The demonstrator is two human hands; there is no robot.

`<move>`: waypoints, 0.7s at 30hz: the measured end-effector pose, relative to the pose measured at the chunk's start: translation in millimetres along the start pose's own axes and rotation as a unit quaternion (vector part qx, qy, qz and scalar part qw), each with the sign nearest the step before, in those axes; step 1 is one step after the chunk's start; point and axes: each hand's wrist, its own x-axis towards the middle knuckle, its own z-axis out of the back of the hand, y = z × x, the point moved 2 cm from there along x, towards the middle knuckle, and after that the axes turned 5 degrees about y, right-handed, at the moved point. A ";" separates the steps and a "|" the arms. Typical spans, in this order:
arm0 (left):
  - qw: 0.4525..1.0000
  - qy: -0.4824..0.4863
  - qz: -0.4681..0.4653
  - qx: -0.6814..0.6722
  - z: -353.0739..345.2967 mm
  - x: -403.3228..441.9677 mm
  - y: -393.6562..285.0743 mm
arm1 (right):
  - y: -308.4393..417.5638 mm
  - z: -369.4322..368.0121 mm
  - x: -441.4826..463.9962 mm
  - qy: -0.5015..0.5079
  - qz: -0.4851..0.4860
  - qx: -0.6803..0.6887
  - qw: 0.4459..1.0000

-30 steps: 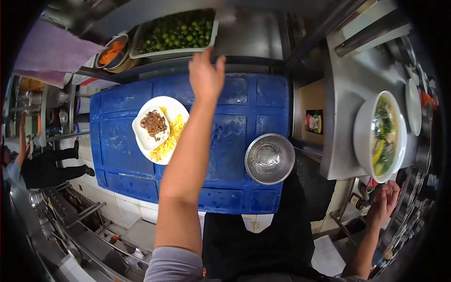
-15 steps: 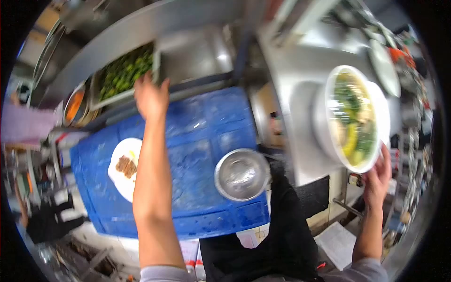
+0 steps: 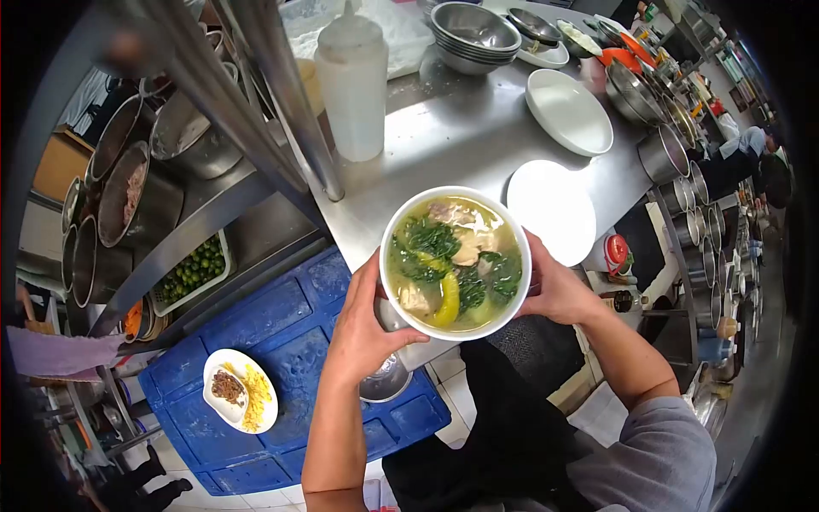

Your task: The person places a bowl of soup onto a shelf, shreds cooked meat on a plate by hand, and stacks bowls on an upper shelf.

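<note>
A round white bowl [image 3: 457, 335] of broth is held up in front of me, over the edge of the steel counter. Dark leafy greens, pale chunks that may be meat and a long yellow-green chili pepper [image 3: 447, 299] show in the broth. My left hand [image 3: 357, 324] grips the bowl's left side, its thumb near the rim. On the opposite side my right hand [image 3: 559, 286] holds it, with the fingers partly hidden. Behind the bowl lies a white plate [image 3: 554, 213]. Beneath my left hand, a metal bowl [image 3: 388, 381] is partly covered from view.
The steel counter [image 3: 426, 145] bears a squeeze bottle [image 3: 351, 94], stacked metal bowls [image 3: 476, 38] and a white dish [image 3: 570, 111]. An oval plate [image 3: 223, 358] with shredded food rests on the blue surface [image 3: 316, 299]. Metal posts [image 3: 294, 102] rise at the counter's corner, near a tray of green fruit [image 3: 194, 266].
My left hand has left the area of the green-filled tray and now grips the bowl too. The bowl has come to the middle, and my view has turned right.
</note>
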 end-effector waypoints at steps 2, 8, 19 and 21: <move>1.000 -0.025 -0.014 0.010 -3.1 0.0 0.5 | -3.6 -0.2 5.7 0.023 0.008 0.071 0.997; 0.999 -0.051 -0.013 -0.005 -1.8 -0.7 1.9 | 4.0 -2.3 13.3 0.033 0.062 0.082 0.994; 0.993 -0.093 -0.016 -0.075 37.7 -62.6 14.7 | 31.3 -66.6 21.2 0.091 0.048 0.135 0.985; 0.984 -0.093 0.019 -0.150 51.7 -84.2 26.3 | 40.7 -89.0 22.2 0.111 0.050 0.157 0.980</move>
